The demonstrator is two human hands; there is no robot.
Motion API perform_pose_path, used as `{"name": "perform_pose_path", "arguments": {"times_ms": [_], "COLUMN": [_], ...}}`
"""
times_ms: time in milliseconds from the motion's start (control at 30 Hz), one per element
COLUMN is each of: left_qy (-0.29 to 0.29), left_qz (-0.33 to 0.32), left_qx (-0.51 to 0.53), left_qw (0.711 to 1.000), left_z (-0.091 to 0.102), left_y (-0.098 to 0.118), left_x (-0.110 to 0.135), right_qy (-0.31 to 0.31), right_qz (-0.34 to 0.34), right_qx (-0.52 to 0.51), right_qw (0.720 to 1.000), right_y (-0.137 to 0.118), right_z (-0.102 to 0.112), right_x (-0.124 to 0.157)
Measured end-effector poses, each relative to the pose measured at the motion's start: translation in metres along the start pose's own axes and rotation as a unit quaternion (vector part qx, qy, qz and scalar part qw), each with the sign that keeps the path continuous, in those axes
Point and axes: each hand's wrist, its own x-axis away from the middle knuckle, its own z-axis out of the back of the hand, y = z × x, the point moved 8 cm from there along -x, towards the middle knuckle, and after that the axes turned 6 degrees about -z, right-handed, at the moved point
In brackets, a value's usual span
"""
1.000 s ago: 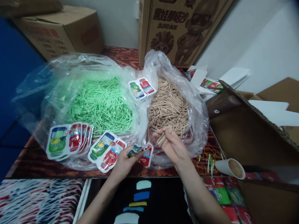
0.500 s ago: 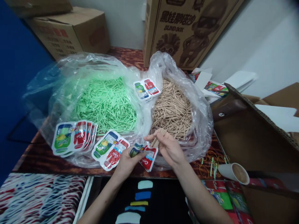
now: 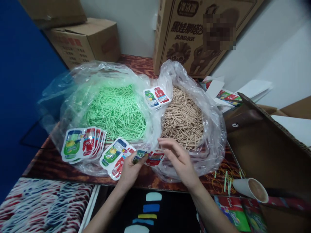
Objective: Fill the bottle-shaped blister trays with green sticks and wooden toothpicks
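Note:
My left hand [image 3: 132,168] pinches a small two-part sachet [image 3: 155,158] with a green Sprite-style side and a red Cola side. Brown sticks show through its red half. At the sachet's right edge is my right hand [image 3: 181,160], fingers stretched out and apart, the fingertips against or very near the edge. Just beyond that hand lies a heap of short brown sticks [image 3: 183,119] in a clear plastic bag [image 3: 215,136]. Left of it, another bag holds bright green sticks [image 3: 116,113]. A flat sachet [image 3: 113,155] lies partly behind my left hand.
A fanned stack of filled sachets [image 3: 84,144] lies at the left; more sachets [image 3: 157,97] rest between the bags. On the right are rubber bands [image 3: 218,184], a tipped paper cup [image 3: 250,189] and an open carton [image 3: 264,139]. Cardboard boxes [image 3: 104,42] stand behind.
The bundle of brown sticks in my right hand has gone from its fingers, and brown sticks now show in the sachet's red half. The sachet has tilted flatter. The whole view has shifted slightly.

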Motion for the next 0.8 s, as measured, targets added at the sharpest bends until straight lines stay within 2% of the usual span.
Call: {"name": "perform_pose_path", "arguments": {"times_ms": [67, 167, 267, 333, 367, 433, 500, 567, 667, 733, 800], "left_qy": [0.004, 0.011, 0.019, 0.039, 0.056, 0.107, 0.17, 0.226, 0.313, 0.381, 0.419], "left_qz": [-0.001, 0.006, 0.021, 0.037, 0.047, 0.059, 0.052, 0.023, -0.027, -0.054, -0.057], "left_qx": [0.006, 0.012, 0.021, 0.049, 0.068, 0.098, 0.101, 0.094, 0.083, 0.061, 0.015], "left_qw": [1.0, 1.0, 0.999, 0.997, 0.995, 0.988, 0.979, 0.969, 0.946, 0.921, 0.906], "left_z": [0.002, 0.005, 0.014, 0.027, 0.037, 0.063, 0.094, 0.126, 0.171, 0.202, 0.227], "left_y": [0.003, 0.005, 0.003, -0.001, -0.003, -0.007, -0.005, 0.004, 0.022, 0.03, 0.032], "left_x": [0.0, 0.002, 0.007, 0.012, 0.014, 0.017, 0.017, 0.015, 0.011, 0.011, 0.01], "right_qy": [-0.013, -0.052, -0.133, -0.195, -0.202, -0.15, -0.058, -0.028, -0.021, -0.024, -0.023], "right_qz": [0.032, 0.039, 0.045, 0.048, 0.045, 0.037, 0.052, 0.094, 0.125, 0.117, 0.098], "right_qx": [0.076, 0.115, 0.1, 0.05, 0.022, -0.007, 0.036, 0.121, 0.311, 0.416, 0.479], "right_qw": [0.996, 0.991, 0.985, 0.978, 0.978, 0.988, 0.996, 0.988, 0.942, 0.901, 0.872], "right_y": [-0.003, -0.003, -0.009, -0.014, -0.014, -0.008, 0.004, 0.017, 0.042, 0.056, 0.063], "right_z": [-0.007, -0.019, -0.034, -0.043, -0.045, -0.044, -0.042, -0.052, -0.069, -0.072, -0.07], "right_x": [0.001, 0.004, 0.006, 0.003, -0.003, -0.023, -0.048, -0.068, -0.089, -0.097, -0.101]}}
